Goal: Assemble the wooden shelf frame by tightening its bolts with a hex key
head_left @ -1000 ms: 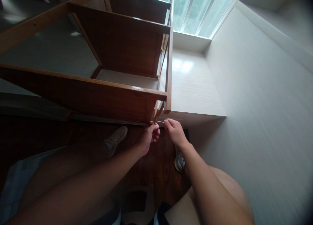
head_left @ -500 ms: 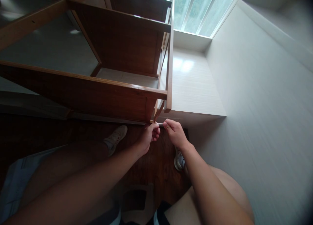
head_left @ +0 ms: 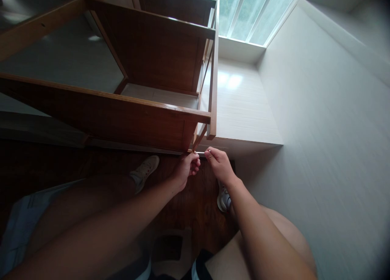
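A brown wooden shelf unit (head_left: pixel 143 121) lies tipped in front of me, its boards running left to right. My left hand (head_left: pixel 186 170) is closed at the unit's lower right corner, by the thin slanting brace (head_left: pixel 199 137). My right hand (head_left: pixel 218 164) is pinched on a small silver tool (head_left: pixel 201 152), a thin metal rod that points at that corner. The two hands almost touch. What the left fingers hold is hidden.
A white low cabinet (head_left: pixel 243 109) stands right behind the shelf unit under a window (head_left: pixel 252 11). A pale wall (head_left: pixel 329 129) fills the right. My knees and white shoes (head_left: pixel 144 170) rest on the dark wooden floor (head_left: pixel 191 207).
The thin silver rod came into view between my hands half a second ago. Both hands stayed at the corner, with only slight shifts.
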Demonstrator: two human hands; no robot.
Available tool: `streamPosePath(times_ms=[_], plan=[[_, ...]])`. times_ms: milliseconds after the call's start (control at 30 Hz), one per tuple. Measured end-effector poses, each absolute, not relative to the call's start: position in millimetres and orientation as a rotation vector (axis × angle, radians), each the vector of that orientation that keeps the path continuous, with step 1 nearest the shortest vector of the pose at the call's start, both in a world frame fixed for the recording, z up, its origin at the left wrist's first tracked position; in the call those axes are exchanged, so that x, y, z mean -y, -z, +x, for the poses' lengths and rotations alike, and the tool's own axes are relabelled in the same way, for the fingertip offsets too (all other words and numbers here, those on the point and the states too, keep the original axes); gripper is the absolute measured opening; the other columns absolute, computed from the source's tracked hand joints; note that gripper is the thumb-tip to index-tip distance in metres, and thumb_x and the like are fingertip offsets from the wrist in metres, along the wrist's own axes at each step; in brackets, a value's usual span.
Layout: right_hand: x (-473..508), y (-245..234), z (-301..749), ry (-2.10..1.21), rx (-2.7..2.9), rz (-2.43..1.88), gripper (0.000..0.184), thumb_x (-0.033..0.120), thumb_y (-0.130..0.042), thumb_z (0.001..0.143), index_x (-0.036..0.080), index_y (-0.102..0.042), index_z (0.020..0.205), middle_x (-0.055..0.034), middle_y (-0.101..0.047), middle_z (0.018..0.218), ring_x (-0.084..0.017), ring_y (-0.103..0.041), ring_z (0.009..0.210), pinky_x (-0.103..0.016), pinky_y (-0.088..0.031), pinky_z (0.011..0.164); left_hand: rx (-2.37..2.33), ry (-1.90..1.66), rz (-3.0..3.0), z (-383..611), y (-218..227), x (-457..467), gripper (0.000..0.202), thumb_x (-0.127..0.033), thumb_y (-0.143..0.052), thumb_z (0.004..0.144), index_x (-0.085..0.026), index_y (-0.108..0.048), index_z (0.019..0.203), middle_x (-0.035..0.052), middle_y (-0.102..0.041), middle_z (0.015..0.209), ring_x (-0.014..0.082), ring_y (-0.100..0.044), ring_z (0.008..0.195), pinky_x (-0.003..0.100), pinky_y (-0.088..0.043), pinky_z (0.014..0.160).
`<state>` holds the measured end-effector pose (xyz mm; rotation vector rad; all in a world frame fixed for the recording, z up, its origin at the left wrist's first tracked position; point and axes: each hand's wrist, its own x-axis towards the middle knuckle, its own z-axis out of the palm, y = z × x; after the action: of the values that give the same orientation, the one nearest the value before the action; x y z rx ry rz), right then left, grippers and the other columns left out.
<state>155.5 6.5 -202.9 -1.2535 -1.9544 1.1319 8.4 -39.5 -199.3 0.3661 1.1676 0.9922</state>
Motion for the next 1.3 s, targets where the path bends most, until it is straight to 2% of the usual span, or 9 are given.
streamPosePath(times_ms=[200, 367, 567, 700, 800, 1033, 1300], plan=[[-1.0, 214.5, 151.9, -1.29, 1.752, -1.244, 0.034, 0.043, -0.044, 0.092, 0.016, -0.053, 0.072, 0.001, -0.048, 0.065, -0.008, -0.042, 0.061, -0.022, -0.033, 0.06, -1.146, -0.994, 0.387, 7.7, 200.9, 39.9, 0.023, -0.039, -0.055, 0.073, -0.016, -0.052, 0.074, -0.0016, -0.053, 0.069, 0.0041, -0.046, 0.052, 0.016, -0.032, 0.044], [-0.4, 225.8, 145.2, -1.499, 1.514, -1.275, 0.034, 0.048, -0.047, 0.088, 0.017, -0.056, 0.079, 0.0011, -0.051, 0.065, -0.007, -0.043, 0.054, -0.02, -0.033, 0.05, -1.126, -0.995, 0.408, 7.6, 202.4, 40.3, 0.023, -0.039, -0.055, 0.073, -0.016, -0.054, 0.075, -0.0015, -0.053, 0.069, 0.004, -0.047, 0.052, 0.015, -0.031, 0.044], [-3.8, 229.1, 144.6, -1.824, 1.318, -1.261, 0.037, 0.049, -0.049, 0.086, 0.016, -0.052, 0.069, 0.0024, -0.047, 0.05, -0.007, -0.038, 0.041, -0.02, -0.029, 0.04, -1.123, -0.989, 0.434, 7.5, 204.6, 39.8, 0.024, -0.039, -0.053, 0.074, -0.016, -0.053, 0.072, -0.0016, -0.053, 0.069, 0.0039, -0.046, 0.052, 0.015, -0.032, 0.044], [-6.1, 218.6, 149.6, -2.052, 1.16, -1.229, 0.04, 0.046, -0.05, 0.085, 0.017, -0.044, 0.058, 0.0047, -0.035, 0.039, -0.006, -0.03, 0.034, -0.021, -0.025, 0.037, -1.133, -0.982, 0.41, 7.5, 205.5, 39.3, 0.024, -0.039, -0.054, 0.073, -0.016, -0.053, 0.073, -0.0015, -0.053, 0.07, 0.0043, -0.047, 0.052, 0.016, -0.032, 0.045], [-8.9, 208.4, 151.9, -2.142, 1.074, -1.187, 0.042, 0.046, -0.05, 0.085, 0.018, -0.037, 0.056, 0.0059, -0.03, 0.037, -0.007, -0.028, 0.033, -0.021, -0.023, 0.036, -1.14, -0.975, 0.394, 7.6, 205.1, 39.4, 0.024, -0.04, -0.055, 0.073, -0.016, -0.052, 0.073, -0.0016, -0.053, 0.07, 0.0043, -0.047, 0.052, 0.016, -0.032, 0.045], [-12.4, 206.5, 152.1, -1.935, 1.354, -1.271, 0.039, 0.047, -0.055, 0.083, 0.018, -0.04, 0.063, 0.0062, -0.034, 0.048, -0.005, -0.031, 0.039, -0.02, -0.026, 0.038, -1.162, -0.98, 0.385, 7.6, 203.0, 39.5, 0.023, -0.039, -0.056, 0.072, -0.016, -0.053, 0.072, -0.0019, -0.053, 0.068, 0.0039, -0.046, 0.051, 0.016, -0.032, 0.045], [-7.8, 198.5, 156.2, -1.516, 1.773, -1.247, 0.042, 0.049, -0.045, 0.089, 0.017, -0.044, 0.064, 0.0025, -0.043, 0.055, -0.008, -0.037, 0.052, -0.022, -0.029, 0.051, -1.146, -0.999, 0.38, 7.8, 202.4, 40.0, 0.023, -0.039, -0.057, 0.07, -0.016, -0.053, 0.071, -0.0016, -0.055, 0.067, 0.0039, -0.047, 0.051, 0.016, -0.032, 0.044]])
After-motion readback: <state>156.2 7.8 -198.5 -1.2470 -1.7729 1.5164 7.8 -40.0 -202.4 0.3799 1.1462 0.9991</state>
